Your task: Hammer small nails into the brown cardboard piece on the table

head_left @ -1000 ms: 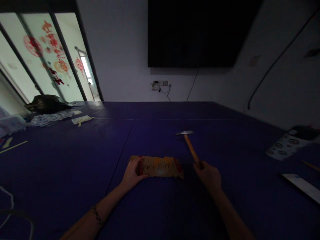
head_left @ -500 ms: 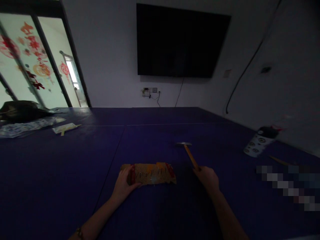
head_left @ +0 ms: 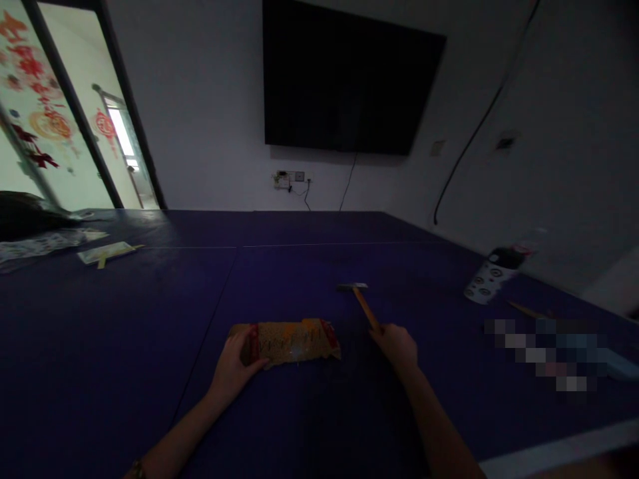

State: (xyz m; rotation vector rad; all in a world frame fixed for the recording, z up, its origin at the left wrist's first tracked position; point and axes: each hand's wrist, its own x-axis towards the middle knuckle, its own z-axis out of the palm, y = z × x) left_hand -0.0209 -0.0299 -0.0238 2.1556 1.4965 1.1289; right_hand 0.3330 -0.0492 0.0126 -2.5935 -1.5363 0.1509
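Observation:
A brown packet (head_left: 299,340) with dark red bands near its ends, an orange patch and dark lettering lies on the purple tabletop. My left hand (head_left: 237,362) grips its left end, thumb along the near edge and fingers over the top. To the right of the packet, my right hand (head_left: 397,346) is wrapped round the wooden handle of a small hammer (head_left: 367,309). The hammer's metal head points away from me, apart from the packet. My palm hides the handle's near end.
On the right lie a patterned bottle (head_left: 492,276), tilted in view, and a thin tan strip (head_left: 524,309) near blurred-out items. At the far left are a black bag (head_left: 27,216) and a pale flat packet (head_left: 107,253). A television (head_left: 349,80) hangs on the wall behind the purple tabletop (head_left: 124,319).
My view has turned slightly to the right, so everything sits further left in the picture. Both hands keep their holds on the packet and the hammer.

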